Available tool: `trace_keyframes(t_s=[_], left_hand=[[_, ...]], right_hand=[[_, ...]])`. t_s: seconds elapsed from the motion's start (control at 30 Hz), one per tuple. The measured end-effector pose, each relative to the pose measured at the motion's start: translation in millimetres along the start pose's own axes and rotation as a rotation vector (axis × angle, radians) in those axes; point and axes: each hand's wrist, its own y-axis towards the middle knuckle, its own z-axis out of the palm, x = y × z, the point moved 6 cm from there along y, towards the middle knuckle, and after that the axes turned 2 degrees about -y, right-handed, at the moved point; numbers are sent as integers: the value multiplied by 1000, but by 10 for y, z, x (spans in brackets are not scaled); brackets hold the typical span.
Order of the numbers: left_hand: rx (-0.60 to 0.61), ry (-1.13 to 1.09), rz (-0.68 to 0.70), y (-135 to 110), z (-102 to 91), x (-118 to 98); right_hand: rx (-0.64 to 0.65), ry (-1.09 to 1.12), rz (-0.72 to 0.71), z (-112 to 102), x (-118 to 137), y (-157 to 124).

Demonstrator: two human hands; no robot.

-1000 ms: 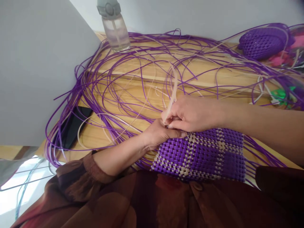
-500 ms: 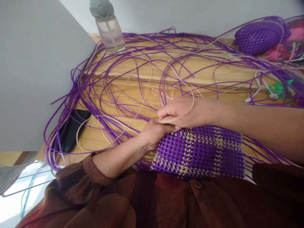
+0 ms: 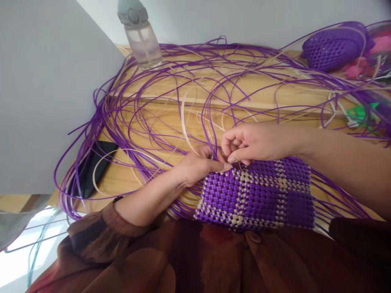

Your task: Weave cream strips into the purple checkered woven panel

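A purple and beige woven plastic-cord panel (image 3: 259, 195) lies close against my body, its cord ends trailing out at the sides and the far edge. My left hand (image 3: 200, 167) is closed on the panel's upper left corner, the thumb lying along the edge. Purple cords (image 3: 210, 118) rise from behind its fingers, and a beige cord (image 3: 184, 118) loops up beside them. My right hand (image 3: 253, 142) is at the same edge, just right of the left one, with fingers curled and thumb tip low against the weave. Whatever lies between its fingertips is too small to make out.
Long loose purple and beige cords sprawl over the wooden table (image 3: 146, 142). A clear drinking bottle (image 3: 143, 44) stands at the back left, with a dark flat object (image 3: 96, 167) under cords nearer me. A purple woven basket (image 3: 334, 47) and a green item (image 3: 362, 112) are at the right.
My right hand has moved off the left hand, slightly to the right, and released the beige cord it pinched. That cord now stands up left of my hands. My left hand stays at the corner.
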Motion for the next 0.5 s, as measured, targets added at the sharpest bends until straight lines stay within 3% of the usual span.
trace_keyframes(t_s=[0.1, 0.2, 0.27, 0.4, 0.5], left_hand=[[19, 11, 27, -17, 15, -24], [24, -19, 29, -24, 15, -12], [28, -41, 25, -23, 14, 2], [15, -59, -5, -20, 11, 35], [-30, -54, 12, -28, -4, 34]], right_hand=[[-76, -144, -16, -10, 44, -63], [-422, -512, -153, -17, 267, -294], [-638, -748, -241, 120, 395, -512], [-735, -863, -260, 557, 306, -714], [-842, -826, -250, 709, 167, -717]])
